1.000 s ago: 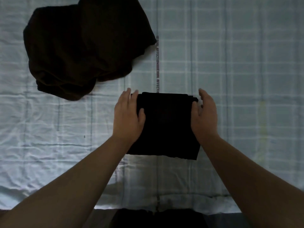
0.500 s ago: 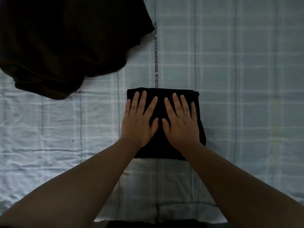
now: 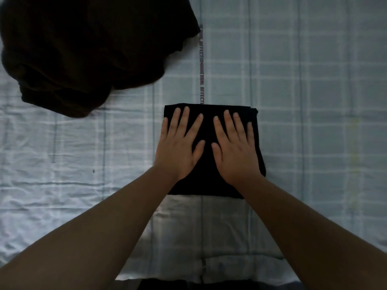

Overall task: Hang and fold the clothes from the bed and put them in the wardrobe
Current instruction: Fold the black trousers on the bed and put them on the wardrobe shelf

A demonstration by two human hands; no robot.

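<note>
A black garment [image 3: 209,181], folded into a neat rectangle, lies on the bed in the middle of the view. My left hand [image 3: 179,149] presses flat on its left half with fingers spread and straight. My right hand [image 3: 235,149] presses flat on its right half in the same way. Both palms face down and the thumbs nearly meet at the centre. A second dark garment [image 3: 88,49] lies crumpled in a heap at the upper left, apart from the folded one.
The bed is covered by a pale blue checked sheet [image 3: 314,122] with a printed text stripe [image 3: 202,65] running up the middle. The sheet's near edge [image 3: 209,277] lies at the bottom of the view, with something dark below it.
A second ago my hands stood at the two sides of the folded garment. They came down flat on top of it and now lie slightly further apart.
</note>
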